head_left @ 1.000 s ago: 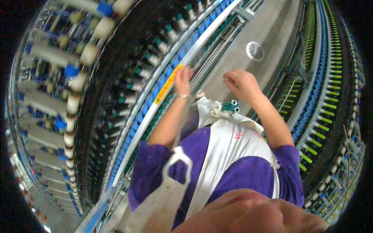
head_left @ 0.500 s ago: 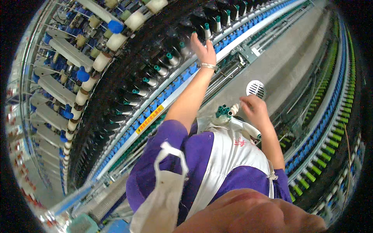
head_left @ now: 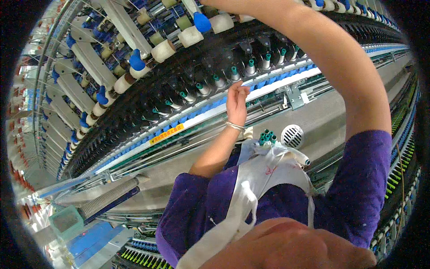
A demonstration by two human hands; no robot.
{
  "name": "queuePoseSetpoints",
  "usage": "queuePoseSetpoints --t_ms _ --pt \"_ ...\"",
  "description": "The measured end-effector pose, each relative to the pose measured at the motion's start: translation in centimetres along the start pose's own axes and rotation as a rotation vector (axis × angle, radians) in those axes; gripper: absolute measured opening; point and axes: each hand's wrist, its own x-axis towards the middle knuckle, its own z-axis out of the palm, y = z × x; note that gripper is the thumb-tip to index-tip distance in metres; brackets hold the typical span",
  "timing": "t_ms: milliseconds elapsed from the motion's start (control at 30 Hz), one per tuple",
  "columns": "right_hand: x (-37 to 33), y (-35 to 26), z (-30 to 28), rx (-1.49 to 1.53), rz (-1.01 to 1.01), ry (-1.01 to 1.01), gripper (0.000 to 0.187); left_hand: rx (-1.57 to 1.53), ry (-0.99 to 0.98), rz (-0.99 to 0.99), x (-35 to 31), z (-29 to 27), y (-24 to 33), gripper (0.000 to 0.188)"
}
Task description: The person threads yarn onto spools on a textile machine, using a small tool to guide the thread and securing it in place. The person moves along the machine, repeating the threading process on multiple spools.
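A long row of spindles with teal-topped bobbins (head_left: 234, 73) runs along the spinning frame. Just in front of that row is my left hand (head_left: 237, 99), a bracelet on its wrist. Its fingers are curled in close together near a bobbin base, and whatever they may hold cannot be made out. My right forearm (head_left: 322, 45) stretches up and across toward the rollers, with the hand cut off by the top edge. In the pouch of my white apron (head_left: 273, 168) stand several teal tubes (head_left: 267, 136), and a white tube (head_left: 301, 157) sits at its right side.
White rollers (head_left: 190, 36) and blue knobs (head_left: 202, 22) line the frame's upper part. A pale rail (head_left: 197, 119) with blue pieces runs below the spindles. Behind me on the right, another machine carries yellow-green bobbins (head_left: 401, 170). A round white grille (head_left: 292, 136) is on the floor.
My right hand has left the apron pouch and gone up past the top edge. My left hand, spread at a bobbin before, has drawn down with curled fingers. The view has turned.
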Motion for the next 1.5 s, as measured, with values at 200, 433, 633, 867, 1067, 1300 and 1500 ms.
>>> queuePoseSetpoints --t_ms 200,433,633,867,1067,1300,1500 --pt "5.6 1.2 0.3 -0.041 -0.11 -0.187 0.006 -0.098 -0.047 -0.009 1.9 0.9 -0.5 0.021" --pt "-7.5 -2.1 4.2 0.4 -0.214 0.243 0.015 0.026 -0.072 0.022 3.0 5.2 -1.2 0.02" --pt "-26.0 0.6 17.7 0.909 0.043 0.129 0.014 0.062 -0.23 -0.103 3.4 15.5 -3.5 0.023" --pt "-55.3 4.6 37.5 1.152 1.05 -0.086 0.023 0.048 -0.521 -0.112 1.5 35.3 -9.4 0.024" --pt "-73.0 6.1 45.8 0.649 1.189 -0.417 0.05 0.053 -0.676 -0.12 -1.6 50.8 -11.7 0.023" --pt "-72.4 22.7 48.1 0.922 1.114 0.211 0.027 0.169 -0.601 -0.185 0.7 57.3 -13.2 0.024" --pt "-61.7 40.1 43.7 0.582 0.746 0.59 0.016 0.093 -0.378 -0.159 6.4 60.9 -17.7 0.021"
